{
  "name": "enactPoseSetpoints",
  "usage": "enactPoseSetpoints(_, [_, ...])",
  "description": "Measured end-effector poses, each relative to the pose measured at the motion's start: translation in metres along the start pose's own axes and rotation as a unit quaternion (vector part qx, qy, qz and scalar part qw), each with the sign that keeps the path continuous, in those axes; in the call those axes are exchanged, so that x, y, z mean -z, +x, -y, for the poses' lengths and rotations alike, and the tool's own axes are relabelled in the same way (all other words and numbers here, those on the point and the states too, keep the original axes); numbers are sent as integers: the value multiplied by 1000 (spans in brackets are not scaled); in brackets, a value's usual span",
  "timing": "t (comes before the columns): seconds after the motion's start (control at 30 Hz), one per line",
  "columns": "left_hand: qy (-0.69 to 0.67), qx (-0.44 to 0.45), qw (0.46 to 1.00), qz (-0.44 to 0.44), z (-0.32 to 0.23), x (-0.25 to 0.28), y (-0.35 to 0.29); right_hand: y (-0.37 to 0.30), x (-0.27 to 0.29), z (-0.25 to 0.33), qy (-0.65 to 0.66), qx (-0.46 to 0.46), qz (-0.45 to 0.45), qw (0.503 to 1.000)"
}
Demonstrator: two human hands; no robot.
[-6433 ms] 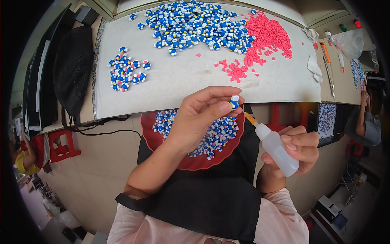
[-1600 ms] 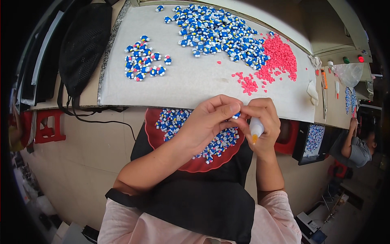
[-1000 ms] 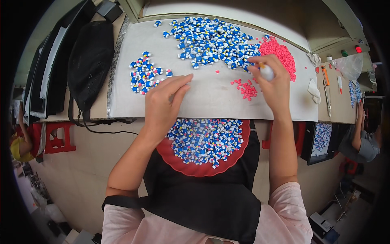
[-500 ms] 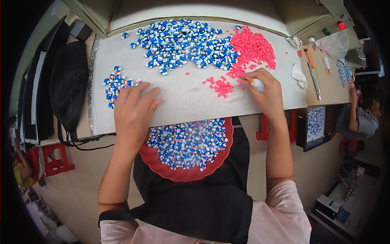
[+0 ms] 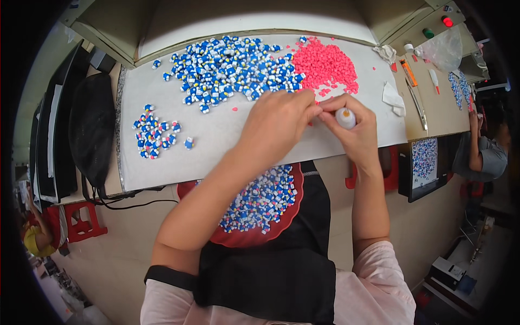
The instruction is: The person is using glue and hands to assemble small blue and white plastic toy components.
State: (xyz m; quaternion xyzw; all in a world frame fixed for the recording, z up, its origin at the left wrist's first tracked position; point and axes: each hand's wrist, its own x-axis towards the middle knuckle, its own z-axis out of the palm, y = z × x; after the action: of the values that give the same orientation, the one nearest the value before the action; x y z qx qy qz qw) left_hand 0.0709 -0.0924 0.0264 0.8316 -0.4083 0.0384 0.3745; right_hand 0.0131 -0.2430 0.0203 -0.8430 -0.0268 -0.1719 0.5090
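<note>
With your right hand (image 5: 355,132) wrapped around the small white glue bottle (image 5: 345,117), keep your left hand (image 5: 279,124) pinched steady at its tip, low over the worktop (image 5: 216,146) beside the pink pieces (image 5: 325,65).

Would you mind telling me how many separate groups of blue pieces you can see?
3: a large pile at the table's far edge, a small cluster on the left, and a heap in the red tray on the lap, partly hidden by the left forearm.
</note>
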Motion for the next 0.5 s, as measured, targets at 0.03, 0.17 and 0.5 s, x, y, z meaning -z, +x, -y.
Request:
enactPoseSetpoints(0.03, [-5, -15, 999, 40, 5, 3, 8, 2, 5, 0, -10, -18, 16, 1000])
enactPoseSetpoints(0.17, [-10, -96, 994, 45, 9, 15, 20, 13, 10, 12, 114, -59, 23, 991])
enactPoseSetpoints(0.5, [44, -37, 997, -58, 26, -6, -27, -14, 1, -13, -93, -31, -53, 994])
